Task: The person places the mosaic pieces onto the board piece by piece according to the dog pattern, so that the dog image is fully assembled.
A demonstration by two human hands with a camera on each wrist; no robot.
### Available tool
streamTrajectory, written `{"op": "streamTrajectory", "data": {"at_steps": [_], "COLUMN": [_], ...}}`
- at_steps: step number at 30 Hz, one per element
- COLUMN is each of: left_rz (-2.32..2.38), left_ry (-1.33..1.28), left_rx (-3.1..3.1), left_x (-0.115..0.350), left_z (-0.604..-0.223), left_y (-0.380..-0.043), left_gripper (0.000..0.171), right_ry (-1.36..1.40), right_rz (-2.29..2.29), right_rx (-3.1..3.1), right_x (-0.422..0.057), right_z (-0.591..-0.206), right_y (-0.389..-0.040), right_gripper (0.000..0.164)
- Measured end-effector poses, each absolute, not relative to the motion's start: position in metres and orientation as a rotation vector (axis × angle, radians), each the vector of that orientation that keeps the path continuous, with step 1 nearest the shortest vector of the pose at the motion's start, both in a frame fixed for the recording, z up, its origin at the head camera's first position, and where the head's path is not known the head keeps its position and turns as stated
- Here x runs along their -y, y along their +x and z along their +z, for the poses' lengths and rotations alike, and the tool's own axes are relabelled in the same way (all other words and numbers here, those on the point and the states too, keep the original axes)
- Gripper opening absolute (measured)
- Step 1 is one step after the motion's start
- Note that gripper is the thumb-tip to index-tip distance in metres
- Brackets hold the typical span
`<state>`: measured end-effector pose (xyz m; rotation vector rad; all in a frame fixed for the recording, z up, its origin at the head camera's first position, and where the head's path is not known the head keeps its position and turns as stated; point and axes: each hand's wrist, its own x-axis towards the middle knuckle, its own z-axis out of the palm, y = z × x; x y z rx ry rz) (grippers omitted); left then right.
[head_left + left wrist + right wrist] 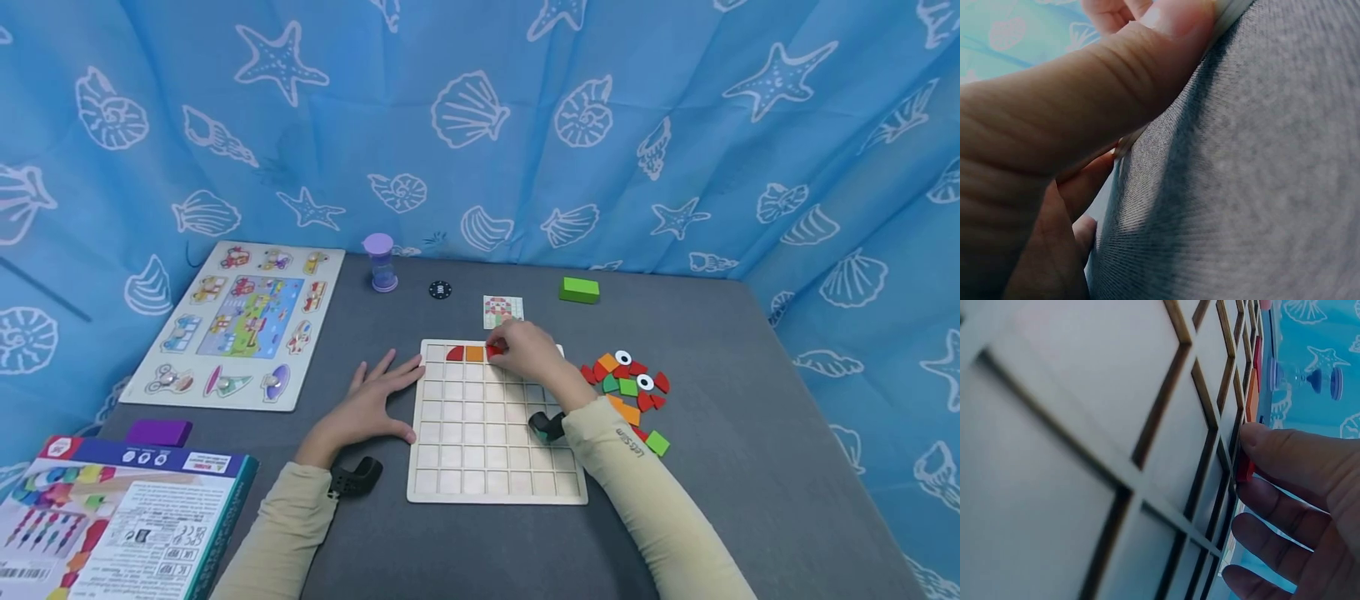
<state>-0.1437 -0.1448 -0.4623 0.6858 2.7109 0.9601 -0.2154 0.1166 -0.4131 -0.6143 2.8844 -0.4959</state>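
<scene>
A wooden grid board (461,433) lies on the grey table. In its top row sit a red quarter-round piece (455,354) and an orange square (474,354). My right hand (525,350) pinches another red piece (1245,467) between thumb and forefinger, in the cell right of the orange square. My left hand (372,404) has its fingers spread, with fingertips and thumb against the board's left edge; its thumb (1104,100) fills much of the left wrist view. Just beyond the board, a small pattern card (498,308) is partly covered by the right hand.
Loose coloured pieces (628,385) are heaped right of the board. Behind it are a purple sand timer (381,265), a black disc (440,289) and a green block (579,290). To the left lie a picture puzzle (247,333), a purple block (159,432) and a box (127,525).
</scene>
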Motion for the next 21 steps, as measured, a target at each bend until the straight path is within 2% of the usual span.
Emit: {"op": "streamTrajectory", "data": {"at_steps": [11, 21], "left_rz": [0.949, 0.944], "left_ry": [0.674, 0.663], "left_rx": [-2.716, -2.711], "left_x": [0.144, 0.144], "left_z": [-0.463, -0.46], "left_y": [-0.144, -0.143], "left_gripper": [0.104, 0.103], "right_ry": [-0.599, -0.499], "right_rz": [-0.59, -0.753], "right_rx": [-2.857, -2.945], "right_x": [-0.122, -0.2], "right_z": [-0.409, -0.392], "right_y": [-0.211, -0.197], "right_gripper": [0.025, 0.026]}}
